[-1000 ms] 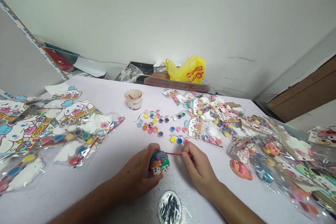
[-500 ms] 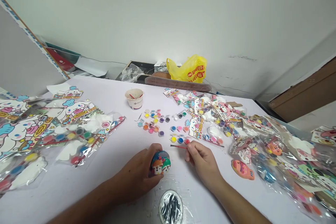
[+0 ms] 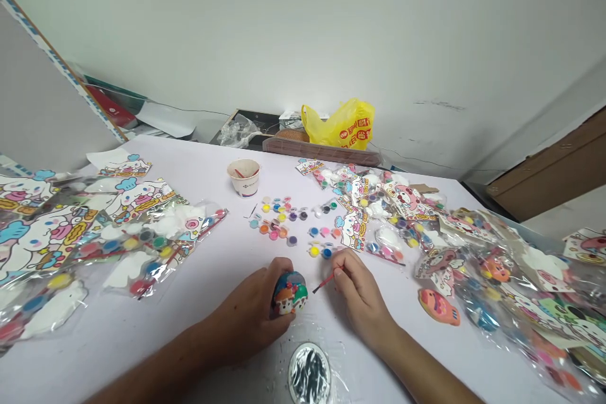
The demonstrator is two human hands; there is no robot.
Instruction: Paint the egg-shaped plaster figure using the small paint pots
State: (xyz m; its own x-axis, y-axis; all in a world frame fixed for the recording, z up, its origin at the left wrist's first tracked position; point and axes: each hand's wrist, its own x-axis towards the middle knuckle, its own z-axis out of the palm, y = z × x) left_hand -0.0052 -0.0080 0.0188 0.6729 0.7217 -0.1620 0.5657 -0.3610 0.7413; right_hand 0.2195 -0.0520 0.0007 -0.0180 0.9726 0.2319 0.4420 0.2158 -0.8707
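Note:
My left hand [image 3: 262, 303] is wrapped around a small painted figurine [image 3: 290, 295], blue on top with little orange and green-roofed houses on its front. Part of it is hidden by my fingers. In my right hand [image 3: 357, 287] a thin red paintbrush [image 3: 326, 280] is pinched, its dark bristles pointing down and left, a short gap from the figurine. Just beyond my hands sit small paint pots [image 3: 320, 252] in several colours. Below the figurine, a round silvery disc [image 3: 309, 374] in clear plastic lies on the table.
A paper cup [image 3: 244, 177] with a stick-like red thing inside stands behind the pots. Bagged painting kits [image 3: 156, 233] cover the left side, and more kits [image 3: 492, 278] the right. A painted fish-shaped piece [image 3: 438, 307] lies right of my hand. A yellow plastic bag [image 3: 338, 126] is at the back.
The brush tip has swung from pointing left near the paint pots to pointing down toward the figurine. My right hand has turned and shifted slightly; my left hand keeps its hold.

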